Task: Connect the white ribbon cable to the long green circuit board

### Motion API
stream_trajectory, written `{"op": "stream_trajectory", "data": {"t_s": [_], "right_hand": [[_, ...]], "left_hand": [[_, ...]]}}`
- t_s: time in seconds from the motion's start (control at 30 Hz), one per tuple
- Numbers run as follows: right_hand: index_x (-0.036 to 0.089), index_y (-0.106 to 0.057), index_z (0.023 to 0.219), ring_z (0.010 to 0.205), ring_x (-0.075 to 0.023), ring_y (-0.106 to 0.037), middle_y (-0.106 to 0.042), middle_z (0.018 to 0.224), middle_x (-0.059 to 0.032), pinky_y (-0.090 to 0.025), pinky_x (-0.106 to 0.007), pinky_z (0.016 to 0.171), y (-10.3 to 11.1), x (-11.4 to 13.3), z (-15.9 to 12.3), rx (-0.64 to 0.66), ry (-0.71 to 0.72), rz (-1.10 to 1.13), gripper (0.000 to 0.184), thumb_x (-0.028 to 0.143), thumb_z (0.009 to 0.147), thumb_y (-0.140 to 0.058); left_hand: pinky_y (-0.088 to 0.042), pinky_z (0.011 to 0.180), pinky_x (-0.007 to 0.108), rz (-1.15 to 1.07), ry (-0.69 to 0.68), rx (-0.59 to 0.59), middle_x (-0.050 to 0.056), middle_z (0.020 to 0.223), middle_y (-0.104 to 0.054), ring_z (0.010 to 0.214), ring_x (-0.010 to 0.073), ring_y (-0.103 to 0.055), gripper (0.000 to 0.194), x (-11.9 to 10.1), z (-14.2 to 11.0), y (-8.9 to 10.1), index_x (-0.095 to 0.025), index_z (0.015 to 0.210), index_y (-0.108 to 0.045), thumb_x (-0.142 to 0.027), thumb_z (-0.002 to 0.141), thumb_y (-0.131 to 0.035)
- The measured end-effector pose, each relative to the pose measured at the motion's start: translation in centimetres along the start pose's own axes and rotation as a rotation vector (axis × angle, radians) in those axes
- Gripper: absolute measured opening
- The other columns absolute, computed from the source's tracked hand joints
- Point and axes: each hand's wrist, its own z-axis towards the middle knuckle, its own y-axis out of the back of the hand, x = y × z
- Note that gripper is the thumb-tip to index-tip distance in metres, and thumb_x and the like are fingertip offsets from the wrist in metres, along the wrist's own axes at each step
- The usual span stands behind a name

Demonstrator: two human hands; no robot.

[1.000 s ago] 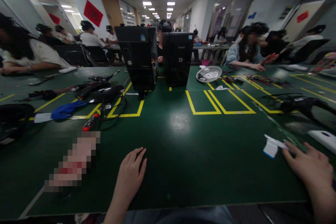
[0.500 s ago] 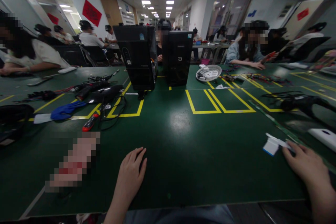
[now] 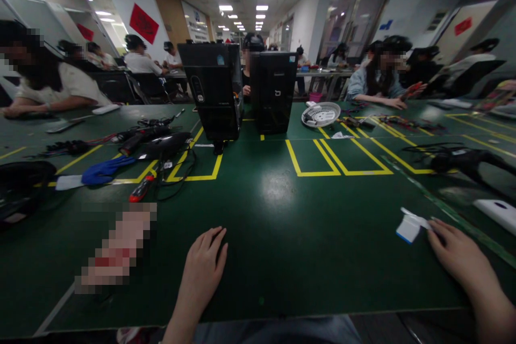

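My left hand rests palm down on the green table, its fingers stretched out and holding nothing. Far to the right, my right hand lies low over the tabletop, thumb and forefinger closed on one end of a white strip. Joined to that strip or lying against it is a small white piece with a blue edge; its exact kind is unclear. A red-and-black screwdriver lies beyond my left hand, apart from it.
Two black computer towers stand across the table. A white basket holds small parts. On the left are a blue glove, cables and a pixelated item. A black cabled device and white object lie right. Several people sit around.
My right hand has shifted slightly left, bringing the white strip and the blue-edged piece along. The left hand stays in place. The view has tilted a little.
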Motion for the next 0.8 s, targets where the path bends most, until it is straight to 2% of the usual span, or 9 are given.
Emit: {"op": "stream_trajectory", "data": {"t_s": [0.13, 0.33, 0.5, 0.63, 0.8], "right_hand": [[0.013, -0.063, 0.117, 0.116, -0.0297, -0.055, -0.056, 0.13, -0.0144, -0.046, -0.043, 0.098, -0.2, 2.9, -2.2, -0.07, 0.179, 0.056, 0.06, 0.051, 0.088, -0.028], [0.014, -0.064, 0.116, 0.115, -0.0287, -0.056, -0.056, 0.129, -0.0156, -0.048, -0.046, 0.096, 0.6, 9.8, -5.6, -0.133, 0.413, 0.152, 0.05, 0.044, 0.09, -0.034], [0.022, -0.064, 0.121, 0.119, -0.0241, -0.055, -0.056, 0.132, -0.0109, -0.05, -0.044, 0.095, 2.6, 16.5, -7.2, 0.003, 0.6, 0.269, 0.043, 0.026, 0.091, -0.034], [0.023, -0.065, 0.119, 0.121, -0.0231, -0.053, -0.056, 0.132, -0.0094, -0.047, -0.046, 0.1, 4.3, 22.9, -9.0, 0.103, 0.737, 0.347, 0.041, 0.018, 0.09, -0.036], [0.026, -0.053, 0.135, 0.136, -0.0265, -0.038, -0.042, 0.147, -0.0077, -0.033, -0.054, 0.111, 5.3, 30.4, -13.2, 0.244, 0.901, 0.374, 0.043, 0.028, 0.092, -0.046]], "left_hand": [[-0.048, 0.096, 0.046, 0.002, 0.015, -0.005, 0.012, 0.121, -0.062, 0.113, 0.0279, -0.057, 0.036, -0.1, 0.1, 0.1, -0.016, 0.122, -0.062, -0.03, 0.095, -0.042], [-0.048, 0.095, 0.047, -0.001, 0.011, -0.004, 0.013, 0.119, -0.063, 0.111, 0.0283, -0.057, 0.036, -0.4, 0.1, 0.4, -0.014, 0.122, -0.061, -0.029, 0.095, -0.042], [-0.048, 0.095, 0.047, -0.016, 0.013, 0.005, 0.012, 0.119, -0.063, 0.111, 0.0279, -0.058, 0.035, -0.5, 0.2, 0.6, -0.016, 0.122, -0.062, -0.029, 0.095, -0.042], [-0.049, 0.095, 0.048, -0.022, 0.024, -0.01, 0.012, 0.119, -0.063, 0.111, 0.0279, -0.058, 0.035, -0.5, 0.2, 0.5, -0.018, 0.122, -0.062, -0.028, 0.095, -0.043], [-0.048, 0.095, 0.048, -0.018, 0.01, -0.012, 0.012, 0.119, -0.064, 0.111, 0.0281, -0.058, 0.034, -0.3, 0.1, 0.3, -0.017, 0.121, -0.062, -0.028, 0.094, -0.044]]}}
